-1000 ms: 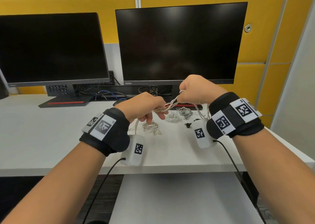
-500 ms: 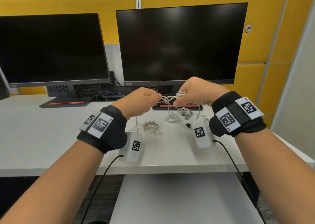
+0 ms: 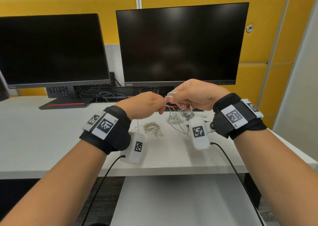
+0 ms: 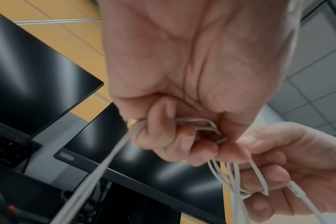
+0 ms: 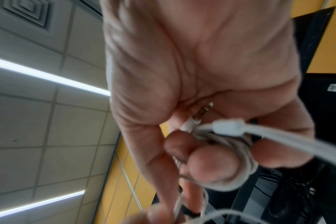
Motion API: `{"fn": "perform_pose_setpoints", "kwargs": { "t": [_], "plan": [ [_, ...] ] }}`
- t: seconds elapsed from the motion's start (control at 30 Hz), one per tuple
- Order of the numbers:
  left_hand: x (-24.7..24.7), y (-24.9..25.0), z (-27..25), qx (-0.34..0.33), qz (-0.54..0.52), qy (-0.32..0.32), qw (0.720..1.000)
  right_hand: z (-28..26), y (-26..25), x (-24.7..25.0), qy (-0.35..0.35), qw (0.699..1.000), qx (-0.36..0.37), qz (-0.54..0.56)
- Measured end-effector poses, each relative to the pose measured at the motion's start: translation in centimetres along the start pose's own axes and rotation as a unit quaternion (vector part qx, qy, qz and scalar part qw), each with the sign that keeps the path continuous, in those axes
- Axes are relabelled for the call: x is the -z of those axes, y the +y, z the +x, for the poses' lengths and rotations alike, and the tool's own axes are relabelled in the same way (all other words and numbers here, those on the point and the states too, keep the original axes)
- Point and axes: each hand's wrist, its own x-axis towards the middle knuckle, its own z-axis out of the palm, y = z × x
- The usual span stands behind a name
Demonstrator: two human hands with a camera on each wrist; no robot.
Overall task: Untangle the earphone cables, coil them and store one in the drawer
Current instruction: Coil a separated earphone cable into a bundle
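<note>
Two hands meet just in front of the right monitor (image 3: pixel 180 43), raised above the white desk (image 3: pixel 43 131), and both are clamped on one white earphone cable (image 3: pixel 170 95). The left hand (image 3: pixel 144 105) has its fingers curled into a loose fist around the cable; the left wrist view shows strands (image 4: pixel 197 121) running across the bent fingers and a doubled length (image 4: pixel 98 171) hanging out of the fist toward the camera. The right hand (image 3: pixel 192 95) pinches the same cable beside it, thumb side nearly touching the left hand. In the right wrist view several turns of cable (image 5: pixel 240 151) are wound around its fingers (image 5: pixel 211 165), a metal plug (image 5: pixel 203 112) lies against the palm, and a small white inline piece (image 5: pixel 228 125) sits on the strands leading away.

Below the right monitor, more of the held cable drops from the right hand to the desk. Three other bundles lie there: a beige coil (image 3: pixel 152 126) under the left hand, a white loose heap (image 3: pixel 174 120) to its right, and a greyer coil (image 3: pixel 186 113) just behind that, nearest the monitor's base. Left of the right monitor stands a second dark monitor (image 3: pixel 51 50), its base marked with a red stripe (image 3: pixel 66 104). No drawer can be made out in these views.
</note>
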Motion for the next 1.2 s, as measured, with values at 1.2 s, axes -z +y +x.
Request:
{"fn": "perform_pose_setpoints", "kwargs": {
  "t": [1.2],
  "plan": [
    [-1.2,-0.2,0.4,-0.024,0.033,-0.03,0.999,-0.3,-0.1,1.0,0.023,0.953,0.086,0.291]
  ]
}}
